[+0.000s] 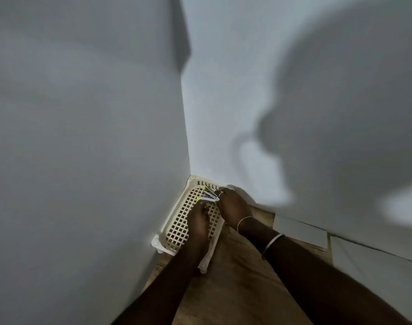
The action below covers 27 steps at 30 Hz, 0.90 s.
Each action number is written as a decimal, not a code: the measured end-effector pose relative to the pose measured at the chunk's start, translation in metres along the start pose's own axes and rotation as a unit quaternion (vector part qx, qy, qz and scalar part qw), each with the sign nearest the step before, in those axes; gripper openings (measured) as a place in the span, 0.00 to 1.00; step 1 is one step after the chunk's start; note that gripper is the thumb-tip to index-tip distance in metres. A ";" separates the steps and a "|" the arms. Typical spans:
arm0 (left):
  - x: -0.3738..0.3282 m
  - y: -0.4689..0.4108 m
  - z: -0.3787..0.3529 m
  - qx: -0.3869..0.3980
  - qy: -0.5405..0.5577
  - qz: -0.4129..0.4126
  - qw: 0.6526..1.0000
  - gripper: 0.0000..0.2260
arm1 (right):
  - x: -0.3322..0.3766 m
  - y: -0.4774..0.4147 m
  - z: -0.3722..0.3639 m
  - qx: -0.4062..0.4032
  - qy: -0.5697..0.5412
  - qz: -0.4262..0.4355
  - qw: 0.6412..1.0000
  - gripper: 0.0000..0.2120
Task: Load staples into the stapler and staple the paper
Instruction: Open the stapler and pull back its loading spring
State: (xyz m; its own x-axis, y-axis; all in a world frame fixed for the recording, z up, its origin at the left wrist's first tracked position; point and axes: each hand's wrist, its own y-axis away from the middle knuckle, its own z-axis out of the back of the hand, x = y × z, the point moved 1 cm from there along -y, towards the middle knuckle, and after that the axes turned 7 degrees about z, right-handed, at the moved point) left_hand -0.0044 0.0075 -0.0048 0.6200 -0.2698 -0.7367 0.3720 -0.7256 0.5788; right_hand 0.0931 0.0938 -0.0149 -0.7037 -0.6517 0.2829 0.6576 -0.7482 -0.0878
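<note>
Room: you are looking down into a corner where two plain pale walls [87,113] meet; the right-hand wall carries a large soft shadow of a head and shoulder.
Surface: a cream plastic rack [176,227] with a square-grid top sits pushed into that corner, touching the left wall, on a wood-grain floor [235,277].
Stapler: the stapler [209,195] is over the far end of the rack, swung open so its arms fan apart; small yellow-green parts show at its left side.
Right hand: your right hand [233,208] holds the stapler at its right end, fingers closed on it; two thin bangles sit on that wrist and forearm.
Left hand: your left hand [198,219] reaches to the stapler's near-left tip with fingers narrow; whether it pinches staples you cannot tell, it is too small and blurred.
Paper: pale sheets [301,233] lie on the floor along the right wall, well apart from the rack.
</note>
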 end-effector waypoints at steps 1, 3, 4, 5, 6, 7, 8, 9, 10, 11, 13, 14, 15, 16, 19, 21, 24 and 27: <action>-0.001 -0.004 0.001 -0.005 0.016 0.003 1.000 0.19 | 0.001 -0.006 -0.002 0.013 0.013 -0.003 1.000 0.15; -0.001 -0.010 0.006 -0.023 0.011 0.019 0.999 0.15 | 0.003 -0.014 -0.005 0.024 0.032 -0.007 0.999 0.14; -0.004 -0.008 0.008 -0.031 -0.012 0.020 0.999 0.15 | 0.005 -0.016 -0.006 0.036 0.041 -0.015 0.998 0.13; -0.002 -0.011 0.011 -0.039 -0.018 0.015 0.999 0.16 | 0.006 -0.018 -0.009 0.041 0.049 -0.016 0.998 0.13; -0.001 -0.014 0.015 -0.045 -0.028 0.011 0.999 0.18 | 0.007 -0.019 -0.012 0.042 0.056 -0.012 0.997 0.13; 0.001 -0.015 0.018 -0.045 -0.036 0.005 0.998 0.18 | 0.008 -0.019 -0.015 0.040 0.059 -0.011 0.997 0.14; 0.000 -0.012 0.021 -0.043 -0.057 -0.005 0.997 0.18 | 0.008 -0.019 -0.017 0.037 0.057 -0.013 0.998 0.15; 0.000 -0.012 0.023 -0.040 -0.071 -0.012 0.997 0.16 | 0.009 -0.019 -0.018 0.036 0.053 -0.015 0.998 0.16; 0.001 -0.012 0.025 -0.040 -0.083 -0.017 0.996 0.14 | 0.009 -0.020 -0.019 0.034 0.049 -0.015 0.998 0.17; 0.002 -0.014 0.026 -0.045 -0.082 -0.019 0.995 0.13 | 0.009 -0.020 -0.019 0.035 0.046 -0.016 0.998 0.18; 0.002 -0.017 0.030 -0.065 -0.091 -0.021 0.994 0.17 | 0.010 -0.020 -0.019 0.033 0.037 -0.015 0.999 0.19; 0.003 -0.019 0.032 -0.070 -0.099 -0.026 0.992 0.20 | 0.010 -0.020 -0.019 0.031 0.030 -0.014 0.999 0.19; 0.004 -0.020 0.032 -0.072 -0.104 -0.031 0.992 0.24 | 0.011 -0.018 -0.018 0.028 0.026 -0.016 0.999 0.20; 0.004 -0.018 0.032 -0.070 -0.101 -0.032 0.992 0.25 | 0.011 -0.017 -0.019 0.022 0.019 -0.020 0.999 0.20; 0.004 -0.012 0.030 -0.074 -0.082 -0.039 0.993 0.24 | 0.015 -0.010 -0.018 -0.029 -0.031 -0.057 0.997 0.15; 0.004 -0.005 0.026 -0.071 -0.089 -0.027 0.993 0.22 | 0.019 -0.003 -0.014 -0.085 -0.111 -0.099 0.985 0.12; 0.003 0.004 0.016 -0.057 -0.092 -0.006 0.994 0.13 | 0.025 0.011 -0.004 -0.147 -0.275 -0.166 0.935 0.09; 0.002 0.016 0.000 -0.016 -0.080 0.012 0.997 0.12 | 0.029 0.028 0.014 -0.193 -0.408 -0.204 0.869 0.06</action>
State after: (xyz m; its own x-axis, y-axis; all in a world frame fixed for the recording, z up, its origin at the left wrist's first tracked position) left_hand 0.0028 -0.0043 0.0029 0.5119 -0.3857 -0.7676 0.3825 -0.6977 0.6057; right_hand 0.0949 0.0561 0.0043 -0.3290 -0.1347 0.9347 0.1479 -0.9849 -0.0899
